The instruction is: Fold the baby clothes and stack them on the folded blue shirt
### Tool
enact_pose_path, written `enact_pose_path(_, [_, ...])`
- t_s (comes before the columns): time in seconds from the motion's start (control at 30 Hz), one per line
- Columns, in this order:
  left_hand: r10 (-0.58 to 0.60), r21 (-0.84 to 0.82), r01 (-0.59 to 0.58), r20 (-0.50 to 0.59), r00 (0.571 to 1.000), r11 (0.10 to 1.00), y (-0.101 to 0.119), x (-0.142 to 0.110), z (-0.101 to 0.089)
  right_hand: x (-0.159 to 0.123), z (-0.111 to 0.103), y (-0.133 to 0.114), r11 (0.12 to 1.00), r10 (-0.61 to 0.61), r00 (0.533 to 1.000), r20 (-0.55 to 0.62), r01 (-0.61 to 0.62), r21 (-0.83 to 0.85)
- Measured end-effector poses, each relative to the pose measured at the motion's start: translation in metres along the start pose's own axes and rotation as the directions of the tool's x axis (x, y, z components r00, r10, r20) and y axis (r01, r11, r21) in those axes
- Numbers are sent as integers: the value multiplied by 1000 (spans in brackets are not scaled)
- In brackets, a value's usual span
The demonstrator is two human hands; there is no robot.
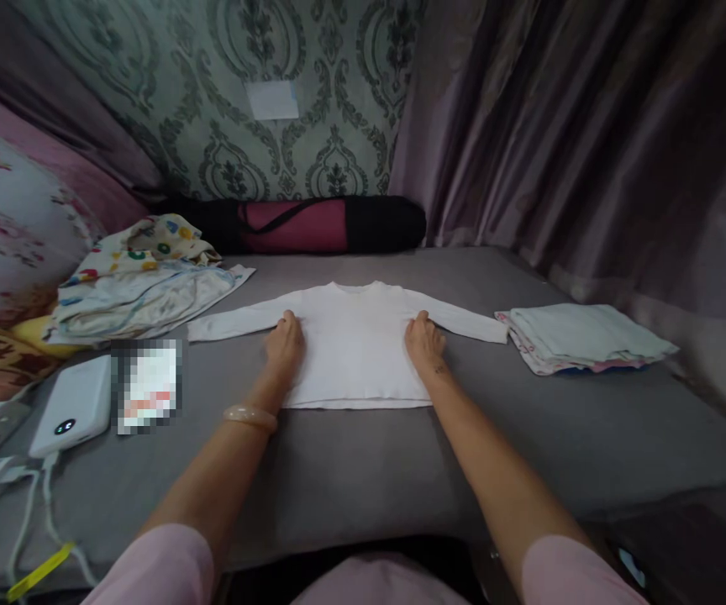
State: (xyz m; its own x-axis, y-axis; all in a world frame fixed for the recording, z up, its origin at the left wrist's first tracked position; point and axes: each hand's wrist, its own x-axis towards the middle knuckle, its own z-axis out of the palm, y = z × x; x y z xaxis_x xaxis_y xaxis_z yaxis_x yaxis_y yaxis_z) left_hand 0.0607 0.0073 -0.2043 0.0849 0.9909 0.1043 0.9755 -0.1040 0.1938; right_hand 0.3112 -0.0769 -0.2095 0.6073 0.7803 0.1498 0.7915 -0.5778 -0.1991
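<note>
A small white long-sleeved shirt (354, 344) lies spread flat on the grey bed surface (350, 470), sleeves stretched out to both sides. My left hand (285, 343) lies flat on the shirt's left side near the armpit, fingers pressed to the cloth. On the shirt's right side my right hand (424, 342) rests the same way, palm down. Neither hand holds anything. A pale bangle (250, 416) circles my left wrist.
A stack of folded cloths (581, 336) sits at the right. A loose pile of patterned clothes (142, 286) lies at the left, with a white power bank (76, 405) and cables nearer me. A rolled pink and black mat (325, 223) lies against the wall; curtains hang right.
</note>
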Motion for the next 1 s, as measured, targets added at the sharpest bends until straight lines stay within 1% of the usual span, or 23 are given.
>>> enact_pose_path(0.13, [-23, -27, 22, -17, 1000, 999, -3, -1, 0, -1, -4, 2, 1000, 24, 1000, -5, -24, 20])
enact_pose_path(0.23, [-34, -58, 33, -25, 999, 998, -4, -2, -6, 0, -15, 5, 999, 11, 999, 53, -14, 43])
enact_pose_path(0.27, [-49, -57, 47, -44, 998, 997, -3, -2, -9, 1, -19, 4, 999, 0, 998, 68, -2, 42])
enact_pose_path(0.33, [-56, -35, 53, -105, 993, 998, 3, -4, -16, 1, -25, 0, 998, -62, 997, 40, 62, 17])
enact_pose_path(0.37, [-16, -18, 14, -132, 991, 1000, 6, -4, -18, 1, -25, -4, 992, -127, 992, 9, 127, 4])
enact_pose_path(0.4, [70, -1, -71, -141, 988, 997, 11, -6, -18, 0, -24, -9, 976, -216, 976, -12, 216, -4])
enact_pose_path(0.43, [196, 6, -197, -127, 972, 980, 15, -7, -17, 0, -21, -15, 949, -315, 949, -15, 315, 0])
enact_pose_path(0.47, [332, 1, -333, -94, 939, 943, 19, -8, -13, -1, -17, -20, 914, -405, 914, 11, 405, 15])
enact_pose_path(0.5, [446, -16, -447, -53, 894, 894, 22, -10, -9, -1, -12, -24, 882, -472, 880, 57, 470, 39])
enact_pose_path(0.53, [523, -37, -524, -18, 852, 851, 23, -11, -2, -2, -6, -26, 859, -513, 851, 111, 509, 62])
enact_pose_path(0.57, [564, -54, -563, 10, 826, 825, 23, -12, 4, -3, -1, -28, 848, -530, 832, 161, 525, 78])
enact_pose_path(0.6, [577, -64, -575, 32, 816, 816, 21, -13, 10, -4, 3, -27, 844, -535, 821, 198, 529, 87])
enact_pose_path(0.67, [581, -70, -578, 56, 812, 813, 13, -16, 18, -8, 6, -21, 833, -551, 800, 237, 543, 103])
enact_pose_path(0.73, [606, -81, -601, 78, 792, 795, 1, -19, 20, -15, 3, -11, 808, -588, 771, 246, 577, 123])
enact_pose_path(0.83, [632, -108, -623, 121, 765, 775, -21, -28, 12, -29, -7, 6, 764, -642, 715, 276, 627, 150])
enact_pose_path(0.9, [630, -128, -616, 162, 760, 777, -35, -35, 6, -39, -14, 17, 742, -664, 681, 308, 650, 163])
enact_pose_path(1.0, [618, -161, -597, 219, 755, 786, -52, -44, -2, -54, -23, 31, 720, -684, 642, 345, 670, 181])
